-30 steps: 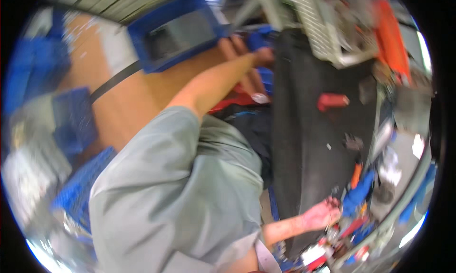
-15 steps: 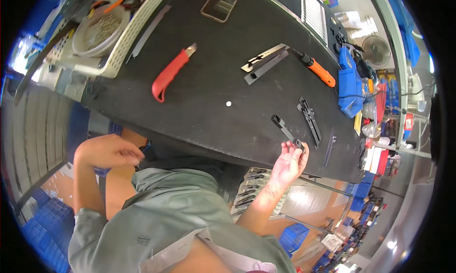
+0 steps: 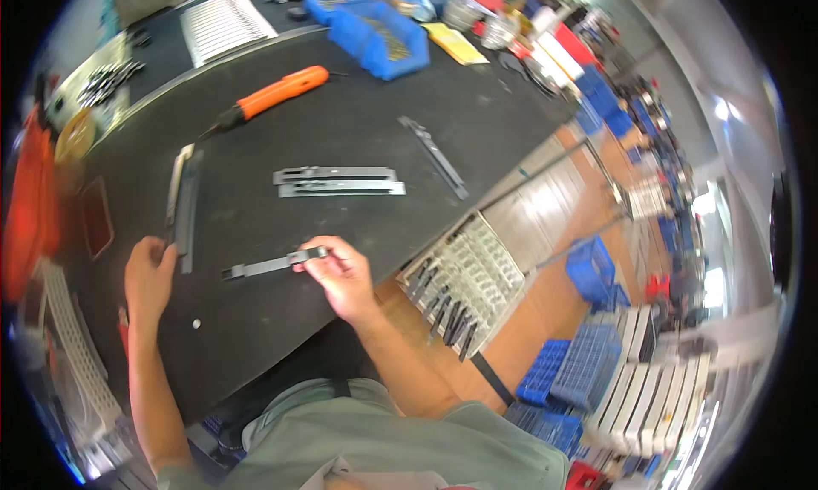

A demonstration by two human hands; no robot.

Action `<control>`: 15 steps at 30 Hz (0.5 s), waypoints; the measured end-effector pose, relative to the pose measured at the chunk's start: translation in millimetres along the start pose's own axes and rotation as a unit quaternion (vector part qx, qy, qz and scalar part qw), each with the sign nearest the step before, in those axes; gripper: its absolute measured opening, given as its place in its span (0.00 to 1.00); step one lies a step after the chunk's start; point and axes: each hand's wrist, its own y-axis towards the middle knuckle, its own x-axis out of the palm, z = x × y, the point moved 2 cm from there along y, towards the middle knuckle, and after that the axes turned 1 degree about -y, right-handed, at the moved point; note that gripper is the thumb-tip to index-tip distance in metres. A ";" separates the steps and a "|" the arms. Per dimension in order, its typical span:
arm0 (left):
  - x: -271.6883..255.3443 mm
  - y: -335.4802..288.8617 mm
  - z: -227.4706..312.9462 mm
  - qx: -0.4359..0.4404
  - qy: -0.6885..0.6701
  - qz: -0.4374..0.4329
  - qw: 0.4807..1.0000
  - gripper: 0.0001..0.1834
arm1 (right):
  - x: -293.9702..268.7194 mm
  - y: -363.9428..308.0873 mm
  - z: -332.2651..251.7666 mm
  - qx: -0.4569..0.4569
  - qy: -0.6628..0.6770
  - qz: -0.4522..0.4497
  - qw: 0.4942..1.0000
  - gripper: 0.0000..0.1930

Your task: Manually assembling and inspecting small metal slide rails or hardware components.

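Observation:
My right hand pinches one end of a slim grey metal bar with dark end pieces, held level over the black table. At the left, my left hand has its fingers closed at the near end of a light metal strip. A dark grey channel piece lies right alongside that strip. Beyond my right hand a pair of slotted metal rails lies side by side. A thinner dark rail rests farther right.
An orange electric screwdriver lies at the back, near blue parts bins. A small white disc lies near the front edge of the black table. Right of the table stands a tray of dark parts.
My view has swung to the right. My left hand has come up from beside my body to the strips on the table. My right hand still holds the metal bar.

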 end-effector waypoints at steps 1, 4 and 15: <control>0.8 4.6 -2.7 -0.016 -0.019 -0.002 1.000 0.14 | -1.4 -1.9 2.2 -0.014 0.001 0.001 1.000 0.13; -17.2 19.9 -37.0 -0.021 -0.070 0.035 0.997 0.12 | 0.5 -6.7 0.7 -0.018 0.002 0.016 1.000 0.13; -125.9 -124.0 66.3 0.185 0.171 0.218 0.943 0.26 | 5.6 1.7 -21.2 -0.041 -0.045 0.072 0.996 0.10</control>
